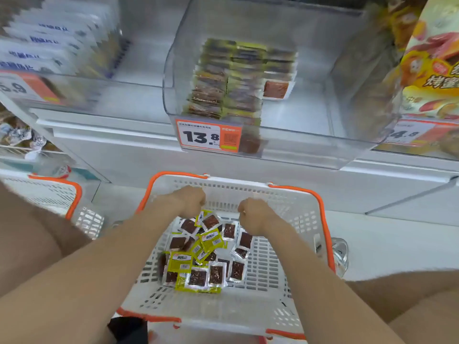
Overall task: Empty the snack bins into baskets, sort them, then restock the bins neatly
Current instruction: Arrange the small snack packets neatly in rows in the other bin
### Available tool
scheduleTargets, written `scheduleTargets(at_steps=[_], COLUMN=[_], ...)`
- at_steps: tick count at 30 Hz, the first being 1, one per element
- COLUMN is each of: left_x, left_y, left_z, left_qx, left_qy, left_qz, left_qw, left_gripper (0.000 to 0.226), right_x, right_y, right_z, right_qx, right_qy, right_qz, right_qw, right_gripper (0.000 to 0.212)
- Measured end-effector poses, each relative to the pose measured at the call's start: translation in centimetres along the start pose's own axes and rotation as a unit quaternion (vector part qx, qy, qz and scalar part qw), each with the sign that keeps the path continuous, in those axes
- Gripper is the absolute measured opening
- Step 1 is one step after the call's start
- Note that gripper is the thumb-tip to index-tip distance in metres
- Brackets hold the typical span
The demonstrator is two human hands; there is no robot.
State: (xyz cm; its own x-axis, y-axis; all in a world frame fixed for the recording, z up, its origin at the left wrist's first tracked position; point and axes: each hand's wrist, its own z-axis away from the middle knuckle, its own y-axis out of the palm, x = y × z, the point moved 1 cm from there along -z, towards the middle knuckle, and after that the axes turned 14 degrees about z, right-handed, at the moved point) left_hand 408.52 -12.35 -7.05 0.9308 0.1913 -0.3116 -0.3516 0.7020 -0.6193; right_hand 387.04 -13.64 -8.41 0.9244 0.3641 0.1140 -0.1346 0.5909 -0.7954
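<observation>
A white basket (293, 219) with an orange rim stands in front of me below the shelf. Several snack packets (198, 264), yellow-green or clear with dark brown contents, lie in a loose heap on its floor. My left hand (190, 198) reaches over the far end of the heap, fingers curled down onto a yellow packet (201, 216) that tilts up under it. My right hand (250, 216) hovers beside it with curled fingers; its palm side is hidden. Above, a clear bin (310, 112) with a 13.8 price tag (207, 136) holds neat rows of the same packets (223, 83).
A second white and orange basket (59, 194) sits at the left. Neighbouring clear bins hold white and blue packs (44, 43) on the left and large yellow bags (427, 58) on the right. A metal fitting (341, 252) stands right of the basket.
</observation>
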Motion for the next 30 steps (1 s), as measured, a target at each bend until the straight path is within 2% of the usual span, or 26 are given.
scheduleTargets(at_steps=[2, 4, 6, 9, 11, 14, 17, 19, 20, 21, 24, 25, 26, 27, 29, 30], left_x=[2.0, 3.2, 3.3, 3.6, 4.5, 5.9, 5.9, 5.8, 5.7, 5.7, 5.7, 5.7, 5.6, 5.4, 5.0, 4.9], left_y=[3.0, 5.5, 7.3, 10.3, 11.9, 13.8, 14.0, 13.9, 13.8, 13.8, 14.3, 14.3, 14.3, 14.2, 14.1, 14.2], left_z=[-2.9, -5.0, -6.4, -7.7, -8.1, -8.4, -8.1, -7.9, -7.7, -7.6, -7.8, -7.9, -8.1, -8.1, -7.9, -7.7], left_qx=[-0.017, -0.034, -0.039, -0.018, -0.024, -0.078, -0.116, -0.135, -0.146, -0.153, -0.158, -0.166, -0.166, -0.16, -0.141, -0.135], left_qy=[-0.011, -0.002, 0.034, 0.074, 0.065, 0.051, 0.048, 0.016, 0.002, -0.006, -0.047, -0.06, -0.061, -0.053, -0.027, -0.021], left_qz=[0.036, 0.038, -0.01, -0.105, -0.111, -0.005, 0.144, 0.176, 0.185, 0.193, 0.273, 0.306, 0.323, 0.325, 0.302, 0.298], left_qw=[0.999, 0.999, 0.999, 0.992, 0.991, 0.996, 0.982, 0.975, 0.972, 0.969, 0.948, 0.936, 0.93, 0.931, 0.942, 0.945], left_gripper=[0.047, 0.051, 0.062, 0.076, 0.069, 0.046, 0.023, 0.017, 0.023, 0.039, 0.096, 0.101, 0.094, 0.076, 0.035, 0.027], right_x=[-0.2, -0.1, 0.1, 1.3, 2.7, 5.0, 7.1, 7.8, 7.9, 8.0, 7.8, 7.7, 7.5, 7.4, 7.1, 6.8], right_y=[3.7, 6.7, 9.2, 11.3, 12.1, 13.6, 15.6, 16.6, 17.0, 17.2, 17.4, 17.4, 17.4, 17.7, 18.2, 18.5], right_z=[-1.3, -2.4, -3.5, -5.5, -6.2, -6.4, -6.4, -6.4, -6.3, -6.3, -6.4, -6.4, -6.5, -6.7, -6.7, -6.7], right_qx=[0.037, 0.07, 0.094, 0.072, 0.035, -0.003, -0.008, -0.015, -0.021, -0.026, -0.021, -0.013, -0.009, -0.007, 0.0, 0.006], right_qy=[0.018, 0.025, 0.032, 0.046, 0.065, 0.085, 0.088, 0.108, 0.116, 0.121, 0.12, 0.113, 0.105, 0.099, 0.108, 0.117], right_qz=[-0.006, 0.008, 0.009, -0.036, -0.079, -0.14, -0.178, -0.188, -0.188, -0.176, -0.097, -0.084, -0.082, -0.095, -0.198, -0.26], right_qw=[0.999, 0.997, 0.995, 0.996, 0.994, 0.987, 0.98, 0.976, 0.975, 0.976, 0.988, 0.99, 0.991, 0.991, 0.974, 0.958], right_gripper=[0.013, 0.026, 0.03, 0.016, 0.011, 0.031, 0.055, 0.064, 0.066, 0.066, 0.064, 0.065, 0.067, 0.069, 0.074, 0.075])
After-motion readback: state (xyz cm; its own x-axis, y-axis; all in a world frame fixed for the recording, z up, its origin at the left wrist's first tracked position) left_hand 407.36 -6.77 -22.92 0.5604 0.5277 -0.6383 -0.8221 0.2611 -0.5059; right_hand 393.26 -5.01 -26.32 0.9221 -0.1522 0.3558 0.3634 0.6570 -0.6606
